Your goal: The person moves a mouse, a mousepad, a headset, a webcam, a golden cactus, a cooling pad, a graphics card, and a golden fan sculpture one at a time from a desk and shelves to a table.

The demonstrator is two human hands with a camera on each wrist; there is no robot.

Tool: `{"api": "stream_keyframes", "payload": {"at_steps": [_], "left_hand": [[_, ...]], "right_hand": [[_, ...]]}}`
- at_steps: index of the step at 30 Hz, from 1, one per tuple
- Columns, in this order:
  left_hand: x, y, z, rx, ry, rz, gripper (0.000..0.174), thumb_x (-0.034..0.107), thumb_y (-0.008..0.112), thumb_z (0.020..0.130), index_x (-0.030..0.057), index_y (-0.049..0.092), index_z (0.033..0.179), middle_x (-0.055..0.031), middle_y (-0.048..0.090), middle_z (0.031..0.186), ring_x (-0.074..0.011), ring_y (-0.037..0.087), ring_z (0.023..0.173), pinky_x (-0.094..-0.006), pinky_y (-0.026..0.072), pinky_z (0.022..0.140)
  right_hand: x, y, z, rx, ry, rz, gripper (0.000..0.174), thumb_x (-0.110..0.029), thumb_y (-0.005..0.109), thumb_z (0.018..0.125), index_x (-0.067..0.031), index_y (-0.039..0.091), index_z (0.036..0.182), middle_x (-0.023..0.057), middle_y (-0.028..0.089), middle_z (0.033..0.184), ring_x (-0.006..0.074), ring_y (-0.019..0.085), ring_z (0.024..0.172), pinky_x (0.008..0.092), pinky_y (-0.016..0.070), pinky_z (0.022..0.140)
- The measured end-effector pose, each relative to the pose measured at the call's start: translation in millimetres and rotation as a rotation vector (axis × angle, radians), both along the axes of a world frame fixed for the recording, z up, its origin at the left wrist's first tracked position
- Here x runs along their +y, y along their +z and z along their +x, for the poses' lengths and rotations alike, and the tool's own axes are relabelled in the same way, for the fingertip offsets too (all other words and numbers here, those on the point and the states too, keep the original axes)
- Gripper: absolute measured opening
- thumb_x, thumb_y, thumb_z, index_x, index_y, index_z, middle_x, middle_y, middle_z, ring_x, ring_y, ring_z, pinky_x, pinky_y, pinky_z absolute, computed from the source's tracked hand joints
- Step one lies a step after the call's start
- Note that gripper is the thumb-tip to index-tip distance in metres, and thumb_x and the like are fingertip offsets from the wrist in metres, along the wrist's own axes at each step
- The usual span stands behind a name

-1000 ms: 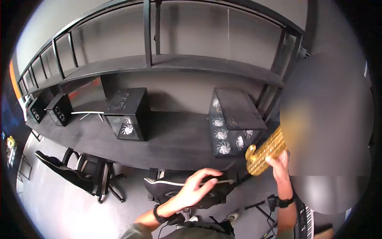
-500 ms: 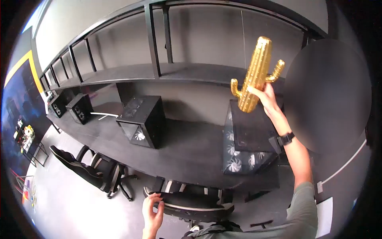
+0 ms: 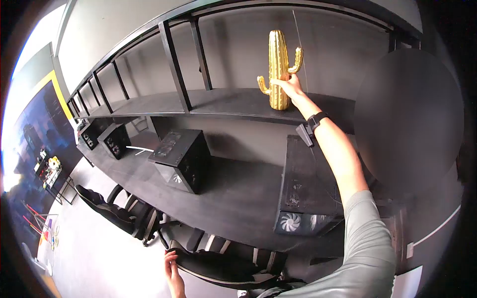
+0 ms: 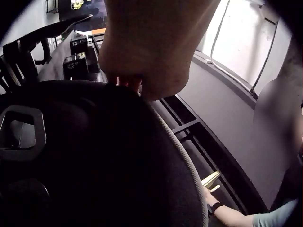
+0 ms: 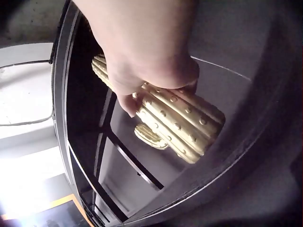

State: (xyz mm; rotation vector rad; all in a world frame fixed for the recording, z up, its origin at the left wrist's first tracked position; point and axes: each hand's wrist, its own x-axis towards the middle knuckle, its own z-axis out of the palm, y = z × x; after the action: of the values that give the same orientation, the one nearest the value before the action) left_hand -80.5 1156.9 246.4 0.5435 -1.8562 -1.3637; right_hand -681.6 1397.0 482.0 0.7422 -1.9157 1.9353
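My right hand (image 3: pixel 290 88) grips a shiny gold cactus figure (image 3: pixel 278 59) around its lower trunk, its thumb across the front. The cactus stands upright with one short arm on each side, and its base overlaps the black upper shelf (image 3: pixel 228 102) near the front edge. In the right wrist view, the studded trunk (image 5: pixel 177 125) slants out from under my palm, its base end close to the shelf's rim. Low in the head view, my left hand (image 3: pixel 173 273) rests at the corner of a black chair back (image 3: pixel 218 265), fingers loosely bent; its palm is hidden.
Black posts (image 3: pixel 174 64) and rails frame the shelf. On the desk (image 3: pixel 238 186) below stand several computer cases, one (image 3: pixel 181 156) mid-desk and another (image 3: pixel 310 174) under my right arm. A second chair (image 3: pixel 119 211) stands to the left. A blurred patch covers the right side.
My right hand has raised the cactus from low on the right up to the shelf, turning it upright. My left hand has moved down and left to the chair back. The view has shifted.
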Motion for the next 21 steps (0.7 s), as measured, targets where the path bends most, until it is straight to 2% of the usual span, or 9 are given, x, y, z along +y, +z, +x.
{"api": "stream_keyframes", "payload": {"at_steps": [2,9,11,15,16,17,19,20,21], "left_hand": [[0.8,-6.2,-3.2,-0.035,0.049,-0.041,0.017,0.004,0.038,0.093,0.0017,0.055,0.092,-0.0113,0.058,0.108,-0.0236,0.045,0.117,-0.0397,0.0184,0.11],[2.2,-2.9,-2.9,-0.043,0.106,0.09,0.015,0.007,0.043,0.091,0.0024,0.057,0.092,-0.0114,0.059,0.112,-0.029,0.031,0.132,-0.0419,0.0162,0.109],[3.7,-2.2,-5.1,-0.052,0.114,0.073,0.015,0.006,0.043,0.09,0.0028,0.057,0.092,-0.0108,0.059,0.111,-0.029,0.03,0.132,-0.0416,0.0171,0.109],[4.6,-0.2,-7.9,-0.058,0.112,0.078,0.015,0.007,0.043,0.09,0.0031,0.057,0.093,-0.0115,0.059,0.111,-0.0284,0.032,0.132,-0.0418,0.0167,0.109],[4.0,1.2,-8.5,-0.056,0.103,0.082,0.014,0.007,0.044,0.09,0.0031,0.057,0.093,-0.0117,0.059,0.111,-0.0283,0.032,0.132,-0.0418,0.0165,0.11],[3.2,2.3,-7.7,-0.054,0.094,0.088,0.014,0.007,0.044,0.09,0.0032,0.058,0.093,-0.0118,0.059,0.112,-0.0282,0.032,0.132,-0.0418,0.0162,0.11],[1.1,2.4,-4.8,-0.069,0.087,0.096,0.014,0.007,0.045,0.089,0.0035,0.058,0.092,-0.0115,0.059,0.113,-0.0283,0.032,0.132,-0.0416,0.0159,0.11],[1.8,3.3,-3.4,-0.078,0.081,0.09,0.014,0.007,0.045,0.089,0.0038,0.058,0.092,-0.0114,0.059,0.113,-0.0283,0.031,0.132,-0.0417,0.0159,0.11],[0.9,3.4,-2.8,-0.082,0.075,0.085,0.014,0.007,0.045,0.089,0.004,0.058,0.092,-0.0112,0.059,0.114,-0.0284,0.031,0.132,-0.0417,0.0159,0.11]], "right_hand": [[-1.2,-8.6,-16.7,0.016,-0.076,0.032,0.055,-0.016,0.077,0.067,-0.0026,0.049,0.112,0.0095,0.061,0.102,0.0186,0.062,0.091,0.0335,0.0508,0.08],[-3.0,-16.2,-26.7,0.0,-0.033,0.041,0.058,-0.019,0.079,0.066,-0.0013,0.048,0.112,0.0099,0.061,0.104,0.0184,0.061,0.093,0.033,0.0491,0.084],[-4.3,-25.5,-40.1,0.044,-0.069,0.007,0.071,-0.033,0.081,0.059,-0.0042,0.049,0.116,0.0114,0.062,0.109,0.0227,0.06,0.101,0.0347,0.0459,0.09],[-3.4,-23.9,-23.9,0.042,-0.14,0.031,0.071,-0.037,0.081,0.059,-0.0041,0.05,0.114,0.0115,0.062,0.107,0.0239,0.061,0.1,0.0352,0.047,0.088],[-3.8,-22.8,-28.9,-0.003,-0.078,0.041,0.084,-0.038,0.082,0.058,-0.0016,0.044,0.123,0.0177,0.056,0.117,0.0274,0.056,0.109,0.037,0.0432,0.094],[-2.9,-25.0,-31.1,-0.004,-0.079,0.037,0.084,-0.038,0.082,0.058,-0.0016,0.044,0.123,0.0177,0.056,0.117,0.0274,0.056,0.109,0.037,0.0432,0.094],[-3.7,-33.6,-24.8,-0.058,-0.272,0.128,0.098,-0.036,0.082,0.057,0.0003,0.032,0.133,0.0252,0.045,0.127,0.0323,0.045,0.121,0.0389,0.0368,0.1],[-1.7,-31.6,3.5,-0.059,-0.38,0.197,0.107,-0.034,0.082,0.056,0.0001,0.022,0.138,0.0293,0.032,0.135,0.036,0.033,0.128,0.0416,0.0294,0.105],[1.4,-38.3,22.5,-0.054,-0.383,0.197,0.107,-0.034,0.082,0.056,0.0001,0.022,0.138,0.0293,0.032,0.135,0.036,0.033,0.128,0.0416,0.0294,0.105]]}}
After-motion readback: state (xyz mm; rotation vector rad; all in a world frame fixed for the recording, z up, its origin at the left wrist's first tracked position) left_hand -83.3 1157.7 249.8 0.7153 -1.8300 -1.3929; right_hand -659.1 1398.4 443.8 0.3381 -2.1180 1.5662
